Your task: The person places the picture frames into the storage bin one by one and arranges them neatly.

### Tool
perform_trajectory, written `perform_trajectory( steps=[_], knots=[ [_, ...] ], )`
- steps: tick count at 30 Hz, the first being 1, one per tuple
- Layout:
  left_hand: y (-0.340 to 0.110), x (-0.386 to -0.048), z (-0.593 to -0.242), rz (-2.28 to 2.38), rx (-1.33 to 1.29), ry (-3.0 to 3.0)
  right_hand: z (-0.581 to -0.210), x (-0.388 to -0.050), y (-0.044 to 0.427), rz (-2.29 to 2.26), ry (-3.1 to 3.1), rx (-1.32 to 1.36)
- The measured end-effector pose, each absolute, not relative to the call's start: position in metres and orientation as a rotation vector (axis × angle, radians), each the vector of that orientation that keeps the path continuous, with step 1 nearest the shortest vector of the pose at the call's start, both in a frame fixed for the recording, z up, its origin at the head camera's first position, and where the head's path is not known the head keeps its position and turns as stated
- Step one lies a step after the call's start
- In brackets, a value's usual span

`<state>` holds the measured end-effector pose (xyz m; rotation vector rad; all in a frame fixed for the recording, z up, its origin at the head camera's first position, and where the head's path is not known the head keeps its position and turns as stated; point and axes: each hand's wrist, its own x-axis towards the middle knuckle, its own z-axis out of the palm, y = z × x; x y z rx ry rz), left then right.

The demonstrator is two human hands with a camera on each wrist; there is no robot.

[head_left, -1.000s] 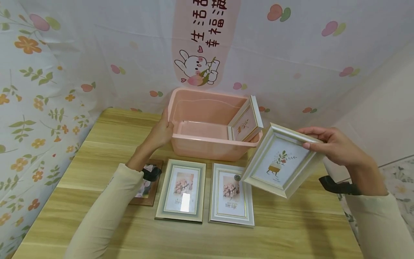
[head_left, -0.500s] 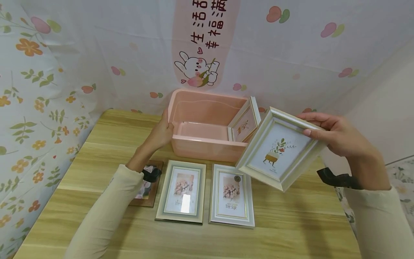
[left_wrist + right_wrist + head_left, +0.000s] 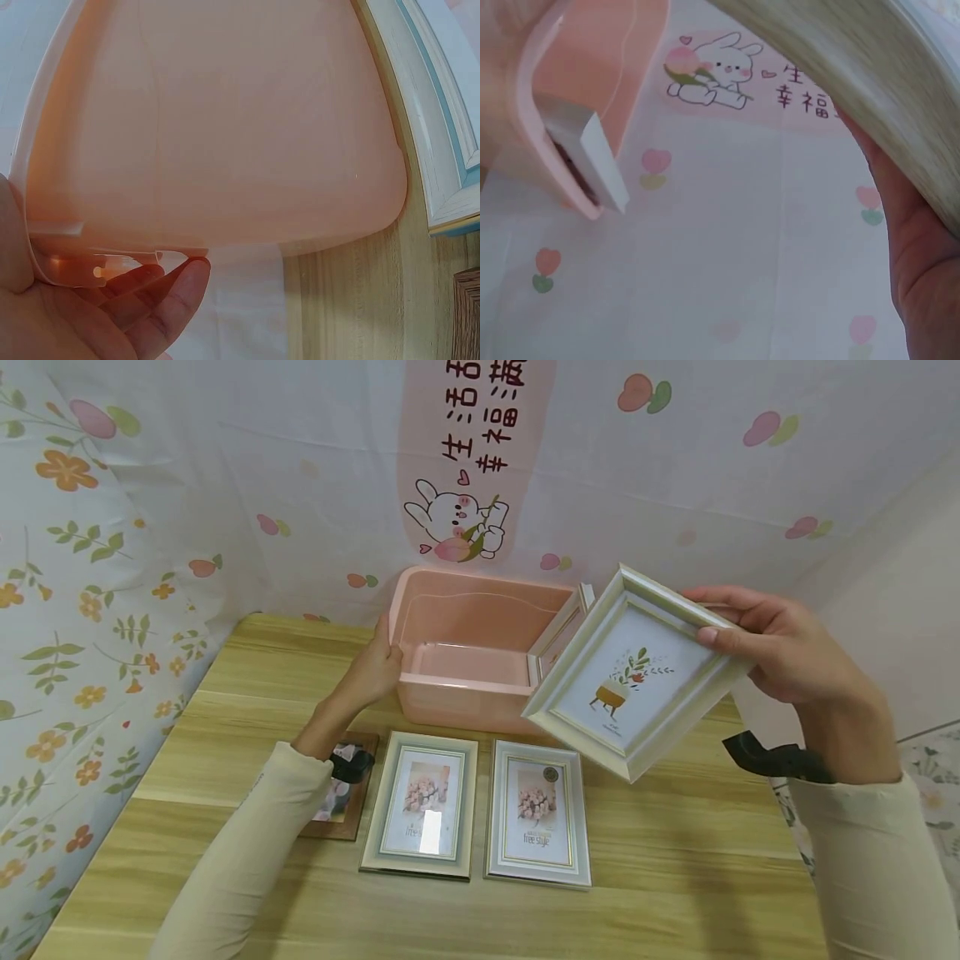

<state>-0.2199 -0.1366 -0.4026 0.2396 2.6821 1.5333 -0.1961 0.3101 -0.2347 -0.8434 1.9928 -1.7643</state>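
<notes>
Head view: wood-grained table (image 3: 637,868) below both grips; beyond them hangs a pale wall cloth (image 3: 660,485) with a cartoon rabbit (image 3: 453,522) under dark red lettering, and floral cloth (image 3: 75,652) lies to the far left.
Right grip (image 3: 772,635): pinches the upper right edge of the held frame (image 3: 626,672), thumb on the front, fingers behind.
Held frame: left of the right grip, tilted above the table, its potted-plant print showing; it covers the bin's near right corner.
Left grip (image 3: 372,672): holds the left rim of the pink bin (image 3: 465,702), which extends rightward from it.
Leaning frame (image 3: 555,631): at the bin's right end, left of the right grip, partly hidden behind the held frame.
Flat frames: cream frame (image 3: 418,806) and white frame (image 3: 536,814) lie side by side, nearer the person than the left grip; brown frame (image 3: 333,810) lies partly covered by the left forearm.
Left wrist view: shows fingertips (image 3: 193,274) curled under the bin's rim, hidden from the head camera.
Right wrist view: shows the held frame's wood-grained side, and the leaning frame jutting past the bin's rim.
</notes>
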Motion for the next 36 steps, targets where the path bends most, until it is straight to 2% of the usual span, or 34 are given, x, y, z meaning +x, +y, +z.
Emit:
perform_trajectory(
  steps=[29, 36],
  knots=[
    [-0.137, -0.219, -0.402, 1.519, 0.233, 2.665, -0.231, -0.220, 0.254, -2.166, 1.871, -0.615],
    [-0.137, -0.219, -0.403, 1.516, 0.235, 2.671, -0.236, -0.227, 0.241, -2.301, 1.841, -0.458]
  ],
)
